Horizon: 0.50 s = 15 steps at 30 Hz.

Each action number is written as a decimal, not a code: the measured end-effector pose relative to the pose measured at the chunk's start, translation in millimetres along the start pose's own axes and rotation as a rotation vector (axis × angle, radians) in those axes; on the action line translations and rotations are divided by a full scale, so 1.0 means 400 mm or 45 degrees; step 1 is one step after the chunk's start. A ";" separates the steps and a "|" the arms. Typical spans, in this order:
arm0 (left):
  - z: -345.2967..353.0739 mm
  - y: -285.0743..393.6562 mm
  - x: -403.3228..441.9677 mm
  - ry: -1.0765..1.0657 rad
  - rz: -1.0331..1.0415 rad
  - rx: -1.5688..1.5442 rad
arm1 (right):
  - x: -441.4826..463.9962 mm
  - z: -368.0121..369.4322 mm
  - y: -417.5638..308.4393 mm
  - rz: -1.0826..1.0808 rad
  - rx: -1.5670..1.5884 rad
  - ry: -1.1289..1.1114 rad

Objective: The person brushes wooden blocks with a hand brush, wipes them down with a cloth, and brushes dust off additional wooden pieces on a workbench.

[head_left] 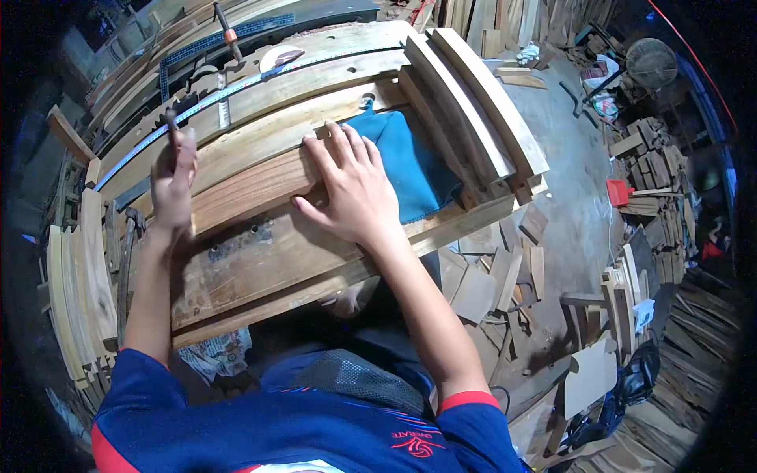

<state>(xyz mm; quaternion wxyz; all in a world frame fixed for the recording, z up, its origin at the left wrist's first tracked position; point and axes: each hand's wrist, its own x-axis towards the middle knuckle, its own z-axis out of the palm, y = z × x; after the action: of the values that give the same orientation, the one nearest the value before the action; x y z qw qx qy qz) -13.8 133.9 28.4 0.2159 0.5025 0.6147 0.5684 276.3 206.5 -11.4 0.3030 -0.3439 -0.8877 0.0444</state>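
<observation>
My right hand [351,185] lies flat, fingers spread, on a brown wooden board [252,189] and close to a folded teal cloth [414,169]. The board rests on a wooden workbench [260,264], against a pale wooden strip [276,130]. At the board's left end my left hand [175,193] is raised on edge, its fingers curled by a dark, narrow object [170,130]. What that object is does not show clearly, and part of these fingers is in shadow.
Two curved pale timbers [465,102] lie across the bench's right end. A blue-white measuring tape [213,98] runs along the back, near an orange-collared tool [229,35]. Stacked wood [658,165], a fan [651,63] and a red dustpan [619,192] are on the right.
</observation>
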 end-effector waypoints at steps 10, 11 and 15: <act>0.051 0.043 -0.029 0.004 0.280 0.220 | -0.004 0.000 -0.003 0.042 0.051 0.020; 0.032 0.035 -0.035 0.024 0.240 0.373 | -0.003 -0.003 -0.002 0.034 0.059 0.014; 0.073 -0.003 -0.056 0.174 0.309 0.073 | 0.001 -0.005 -0.001 0.027 0.065 -0.018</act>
<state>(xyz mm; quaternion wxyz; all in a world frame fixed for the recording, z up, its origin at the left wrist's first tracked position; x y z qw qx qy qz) 19.1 128.9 12.8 0.0886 0.5393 0.5787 0.6053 276.9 206.1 -9.5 0.3049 -0.3453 -0.8846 0.0729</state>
